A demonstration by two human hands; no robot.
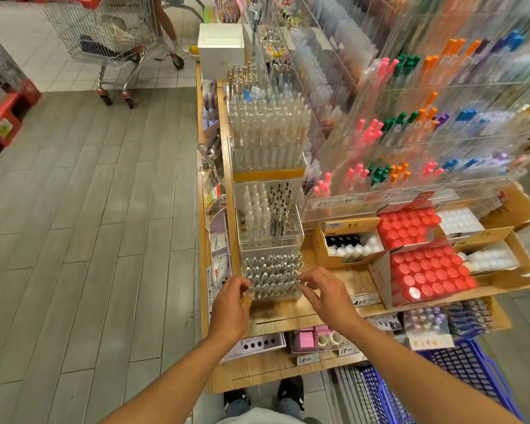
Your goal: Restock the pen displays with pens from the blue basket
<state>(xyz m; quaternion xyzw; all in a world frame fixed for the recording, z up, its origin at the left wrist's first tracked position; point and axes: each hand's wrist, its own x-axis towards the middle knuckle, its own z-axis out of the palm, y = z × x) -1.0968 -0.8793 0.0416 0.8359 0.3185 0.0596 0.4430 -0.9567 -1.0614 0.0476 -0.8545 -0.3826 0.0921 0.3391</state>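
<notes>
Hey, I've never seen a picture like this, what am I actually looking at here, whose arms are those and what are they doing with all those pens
There is no machine here. The one picture comes from a wide-angle camera worn on a person's head, looking forward and down, so the two bare arms reaching in from the bottom are that person's own.

They stand at a wooden shop shelf. The left hand and the right hand touch the two sides of a small clear pen display packed with upright pens. Whether either hand pinches a pen is too blurred to tell.

Behind it stand taller clear pen displays, and to the right a rack of coloured pens and boxes of red-capped bottles. The blue basket sits at the lower right. A shopping trolley stands on the floor further off.
</notes>
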